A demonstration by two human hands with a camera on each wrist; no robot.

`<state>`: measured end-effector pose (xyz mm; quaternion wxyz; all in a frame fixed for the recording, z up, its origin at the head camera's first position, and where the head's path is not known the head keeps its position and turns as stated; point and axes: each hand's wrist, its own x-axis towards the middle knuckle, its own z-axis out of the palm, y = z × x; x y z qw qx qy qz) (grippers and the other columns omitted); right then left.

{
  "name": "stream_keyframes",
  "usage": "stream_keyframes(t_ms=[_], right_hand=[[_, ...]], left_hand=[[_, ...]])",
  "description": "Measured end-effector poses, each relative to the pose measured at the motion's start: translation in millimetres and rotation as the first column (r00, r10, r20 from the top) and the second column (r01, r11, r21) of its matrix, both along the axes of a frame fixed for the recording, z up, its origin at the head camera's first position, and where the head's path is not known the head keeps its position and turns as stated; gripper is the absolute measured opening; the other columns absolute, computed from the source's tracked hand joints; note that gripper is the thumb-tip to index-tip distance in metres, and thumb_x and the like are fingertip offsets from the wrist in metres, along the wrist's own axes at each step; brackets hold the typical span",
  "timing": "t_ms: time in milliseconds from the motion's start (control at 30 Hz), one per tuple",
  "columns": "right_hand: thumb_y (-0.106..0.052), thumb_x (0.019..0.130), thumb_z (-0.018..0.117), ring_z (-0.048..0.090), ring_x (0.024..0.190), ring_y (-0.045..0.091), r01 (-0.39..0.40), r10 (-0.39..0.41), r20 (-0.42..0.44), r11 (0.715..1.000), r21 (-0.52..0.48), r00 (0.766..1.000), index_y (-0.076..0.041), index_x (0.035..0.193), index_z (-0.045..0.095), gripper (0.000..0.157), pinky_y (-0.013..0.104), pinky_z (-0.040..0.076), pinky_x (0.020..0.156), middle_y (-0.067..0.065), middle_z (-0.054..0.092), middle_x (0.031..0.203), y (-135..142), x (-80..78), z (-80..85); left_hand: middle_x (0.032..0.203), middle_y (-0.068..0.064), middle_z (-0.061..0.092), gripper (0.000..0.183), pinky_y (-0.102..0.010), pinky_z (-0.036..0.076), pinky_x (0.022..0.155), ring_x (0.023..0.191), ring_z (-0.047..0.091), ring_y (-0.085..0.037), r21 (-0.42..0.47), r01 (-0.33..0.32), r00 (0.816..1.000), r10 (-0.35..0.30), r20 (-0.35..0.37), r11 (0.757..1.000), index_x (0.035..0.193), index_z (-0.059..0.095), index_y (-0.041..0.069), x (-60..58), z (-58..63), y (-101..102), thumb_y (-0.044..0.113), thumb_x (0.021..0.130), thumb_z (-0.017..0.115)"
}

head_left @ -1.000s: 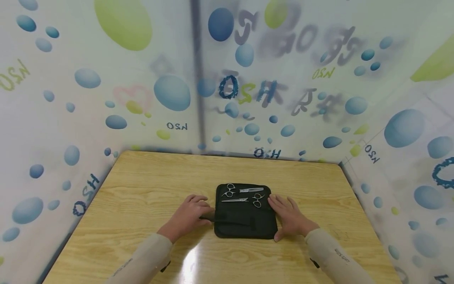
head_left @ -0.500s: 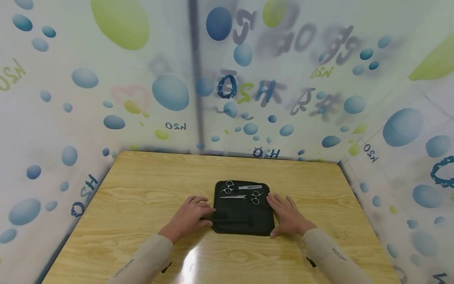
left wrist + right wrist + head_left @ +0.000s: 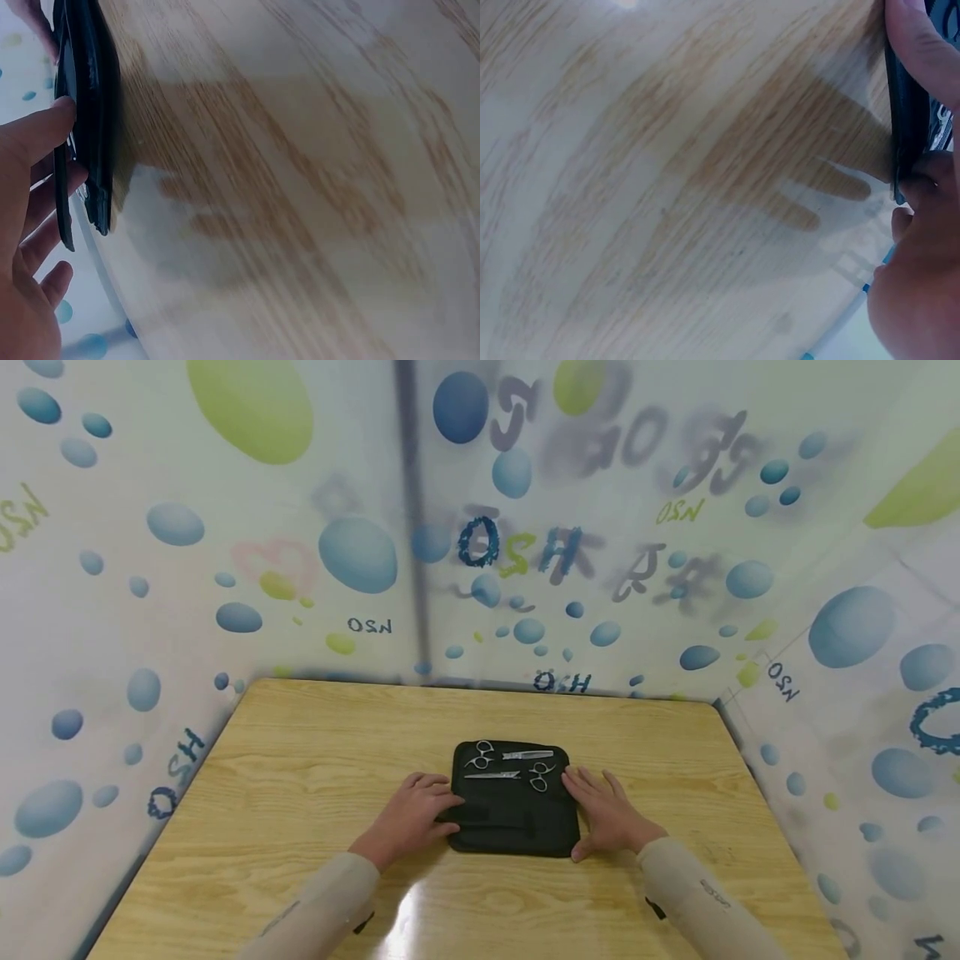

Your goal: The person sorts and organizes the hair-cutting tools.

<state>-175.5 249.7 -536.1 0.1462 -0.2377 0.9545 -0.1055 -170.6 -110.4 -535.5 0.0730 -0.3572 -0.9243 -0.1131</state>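
A black scissor case (image 3: pixel 551 827) lies unfolded on the table. In its far half sit thinning shears (image 3: pixel 528 755) and a pair of hairdressing scissors (image 3: pixel 491 775), both silver with ring handles. My left hand (image 3: pixel 411 817) is at the case's left edge. In the left wrist view its thumb and fingers pinch a thin black flap (image 3: pixel 63 199), which stands a little apart from the case body. My right hand (image 3: pixel 611 814) rests along the right edge, fingers spread at the upper side and thumb at the near corner.
The pale wooden table (image 3: pixel 315 735) reaches back to a wall (image 3: pixel 360 468) printed with blue and green bubbles. Similar walls stand on the left and right. A bright light reflection shows on the table near my left forearm.
The case has shifted slightly away from me. My left hand has moved a little right with the flap, which now lies closer over the case. My right hand keeps its place on the edge.
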Motion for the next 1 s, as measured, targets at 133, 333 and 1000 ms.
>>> stream_keyframes(t_ms=[133,333,1000], right_hand=[[-0.058,0.058,0.085,0.018,0.15,0.036,0.0,0.0,0.008,1.0,0.0,1.0,-0.006,0.154,0.025,0.125,0.063,0.004,0.117,0.012,0.022,0.163,1.4,-1.7,-1.9],[-0.058,0.058,0.085,0.018,0.151,0.035,0.002,-0.002,0.011,1.0,0.0,1.0,-0.008,0.155,0.024,0.125,0.061,0.003,0.118,0.01,0.022,0.163,2.1,-2.0,-2.6],[-0.059,0.057,0.084,0.018,0.151,0.036,0.001,-0.001,0.008,1.0,0.005,1.0,-0.007,0.154,0.026,0.125,0.063,0.004,0.117,0.011,0.023,0.162,1.1,-2.4,-1.8]], left_hand=[[0.112,0.003,0.07,0.036,-0.047,0.042,0.104,0.122,0.057,-0.023,-0.003,-0.005,1.0,0.005,0.014,1.0,0.113,0.071,0.02,-0.2,-0.3,3.8,0.042,0.085,0.073],[0.113,0.003,0.07,0.035,-0.046,0.041,0.105,0.124,0.056,-0.022,-0.006,-0.02,0.999,0.02,0.041,1.0,0.115,0.07,0.019,-0.4,-1.8,9.9,0.04,0.086,0.072],[0.112,0.004,0.07,0.037,-0.045,0.041,0.107,0.122,0.056,-0.02,-0.027,0.018,0.999,-0.018,0.028,0.999,0.115,0.072,0.021,0.5,-4.7,30.1,0.045,0.086,0.07]])
